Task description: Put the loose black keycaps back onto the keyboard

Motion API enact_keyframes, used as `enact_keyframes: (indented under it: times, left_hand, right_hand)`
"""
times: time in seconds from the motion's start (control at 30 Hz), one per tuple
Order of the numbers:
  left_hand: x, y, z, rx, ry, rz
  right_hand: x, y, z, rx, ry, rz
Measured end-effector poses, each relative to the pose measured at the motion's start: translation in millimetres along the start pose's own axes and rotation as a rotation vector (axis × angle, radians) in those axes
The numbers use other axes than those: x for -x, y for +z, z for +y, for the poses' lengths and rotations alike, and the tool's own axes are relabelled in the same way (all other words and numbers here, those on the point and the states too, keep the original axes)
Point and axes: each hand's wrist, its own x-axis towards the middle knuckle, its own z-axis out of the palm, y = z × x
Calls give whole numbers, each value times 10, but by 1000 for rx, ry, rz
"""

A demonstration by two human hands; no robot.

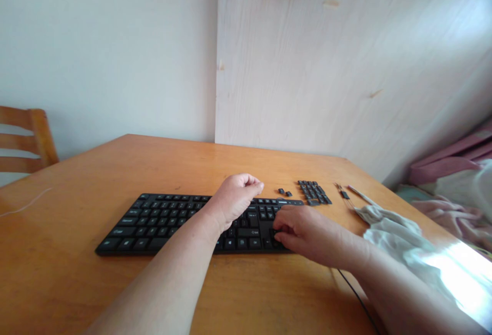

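A black keyboard (132, 229) lies on the wooden table in front of me. My left hand (235, 199) is above its upper middle, fingers curled and thumb against the fingertips; whatever the pinch may hold is hidden. My right hand (302, 228) rests at the keyboard's right end, near the arrow keys. Its fingers are closed and pointing down at the keys, and I cannot make out what is between them. The right end of the keyboard is mostly covered by this hand. Behind the keyboard, two loose keycaps (285, 192) lie beside a grid of several black keycaps (314, 192).
Right of the keycaps lie a small dark tool with wires (343, 193), a thin pen-like stick (361, 195) and a crumpled pale cloth (392, 225). A black cable (357, 296) runs toward me under my right arm. A wooden chair (40, 138) stands at the left.
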Motion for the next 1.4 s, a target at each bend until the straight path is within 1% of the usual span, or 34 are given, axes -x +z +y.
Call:
enact_keyframes:
  times: [0.23, 0.4, 0.53, 0.93, 1.2, 1.4]
  left_hand:
    - [36, 40, 33, -161, 30, -6]
    - [10, 52, -41, -314, 74, -26]
    - [-12, 49, -88, -385, 107, -51]
    - [-13, 62, -127, -434, 167, -47]
    - [-7, 71, -113, -459, 150, -52]
    - [-4, 79, -127, -451, 161, -53]
  right_hand:
    - [-3, 3, -13, 12, 15, 8]
    - [1, 10, -16, 10, 12, 15]
    - [9, -3, -43, -1, 31, 10]
    - [4, 2, -76, 13, 36, 32]
    - [-1, -19, -108, 13, 52, 31]
    - [-1, 3, -132, 25, 55, 24]
